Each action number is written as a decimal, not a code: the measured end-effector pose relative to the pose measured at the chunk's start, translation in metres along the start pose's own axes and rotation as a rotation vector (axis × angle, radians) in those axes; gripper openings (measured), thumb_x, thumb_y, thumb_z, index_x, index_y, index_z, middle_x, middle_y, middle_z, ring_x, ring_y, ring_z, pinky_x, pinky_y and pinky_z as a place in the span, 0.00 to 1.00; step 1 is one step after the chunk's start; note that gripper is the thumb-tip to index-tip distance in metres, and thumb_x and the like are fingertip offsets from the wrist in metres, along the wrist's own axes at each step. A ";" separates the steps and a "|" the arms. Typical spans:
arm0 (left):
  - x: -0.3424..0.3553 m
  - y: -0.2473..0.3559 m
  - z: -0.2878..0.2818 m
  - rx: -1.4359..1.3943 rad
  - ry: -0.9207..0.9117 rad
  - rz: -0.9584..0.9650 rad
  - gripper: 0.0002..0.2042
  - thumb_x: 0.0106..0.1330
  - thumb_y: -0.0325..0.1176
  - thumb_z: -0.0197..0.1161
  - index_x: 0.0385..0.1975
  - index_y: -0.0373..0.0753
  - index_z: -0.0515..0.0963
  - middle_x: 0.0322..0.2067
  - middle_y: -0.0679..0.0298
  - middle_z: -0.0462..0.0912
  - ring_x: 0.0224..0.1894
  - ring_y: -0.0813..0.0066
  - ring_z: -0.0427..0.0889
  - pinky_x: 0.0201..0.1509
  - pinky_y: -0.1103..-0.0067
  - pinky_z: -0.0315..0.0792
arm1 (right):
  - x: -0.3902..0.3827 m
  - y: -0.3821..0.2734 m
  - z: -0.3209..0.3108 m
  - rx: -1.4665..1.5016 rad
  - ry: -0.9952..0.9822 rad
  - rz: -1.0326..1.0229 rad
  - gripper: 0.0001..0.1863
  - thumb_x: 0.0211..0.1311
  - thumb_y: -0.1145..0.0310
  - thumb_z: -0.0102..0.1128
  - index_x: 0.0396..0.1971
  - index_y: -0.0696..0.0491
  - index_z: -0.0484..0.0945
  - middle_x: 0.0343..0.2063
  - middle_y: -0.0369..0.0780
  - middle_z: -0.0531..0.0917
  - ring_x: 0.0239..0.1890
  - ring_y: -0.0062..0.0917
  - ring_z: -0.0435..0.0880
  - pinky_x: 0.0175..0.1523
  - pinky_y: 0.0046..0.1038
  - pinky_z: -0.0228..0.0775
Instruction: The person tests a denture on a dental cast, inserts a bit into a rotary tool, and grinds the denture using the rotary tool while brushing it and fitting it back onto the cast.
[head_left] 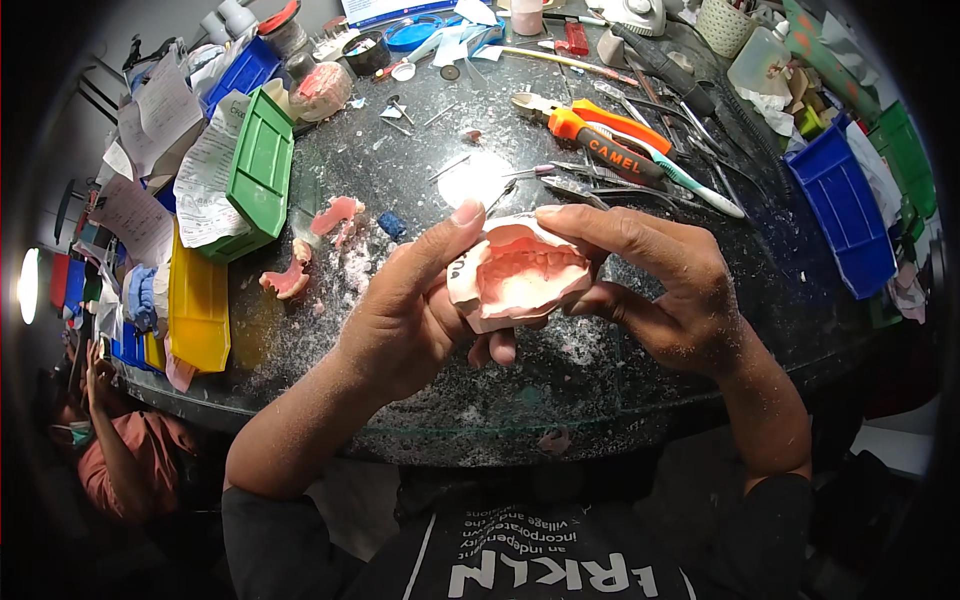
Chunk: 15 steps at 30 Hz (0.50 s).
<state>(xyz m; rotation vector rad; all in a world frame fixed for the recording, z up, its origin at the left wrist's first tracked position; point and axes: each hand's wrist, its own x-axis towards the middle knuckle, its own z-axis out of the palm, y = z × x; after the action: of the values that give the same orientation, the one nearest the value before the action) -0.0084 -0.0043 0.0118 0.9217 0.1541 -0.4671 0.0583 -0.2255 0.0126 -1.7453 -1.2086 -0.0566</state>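
Both my hands are closed around a pale pink-and-cream dental plaster cast (528, 284), held above the near part of the dusty dark worktop. The cast is tilted so its hollow arch, with a row of tooth shapes along the far side, faces up. My left hand (405, 305) grips its left side, thumb on the upper edge and other fingers underneath. At the right side, my right hand (668, 285) pinches it between index finger and thumb. Dust coats the fingers. Left of the cast lie pink denture-like pieces (338, 215) and a small dark blue lump (391, 225).
Orange-and-black side cutters (610, 147) lie beyond my right hand among several metal tools. Green (262, 175), yellow (197, 305) and blue bins (845, 210) with papers line the sides. White powder covers the worktop (450, 400). Another person (135, 455) sits at the lower left.
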 end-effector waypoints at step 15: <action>-0.003 0.004 0.003 -0.013 -0.027 -0.099 0.32 0.70 0.55 0.41 0.52 0.28 0.72 0.39 0.51 0.84 0.27 0.77 0.85 0.18 0.88 0.79 | -0.001 -0.008 0.000 -0.164 0.065 -0.171 0.28 0.53 0.58 0.70 0.49 0.62 0.78 0.36 0.46 0.85 0.29 0.27 0.83 0.34 0.27 0.77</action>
<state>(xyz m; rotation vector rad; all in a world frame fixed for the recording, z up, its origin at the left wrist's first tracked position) -0.0090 -0.0035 0.0171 0.8973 0.1786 -0.5688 0.0517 -0.2255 0.0179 -1.7612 -1.3337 -0.3193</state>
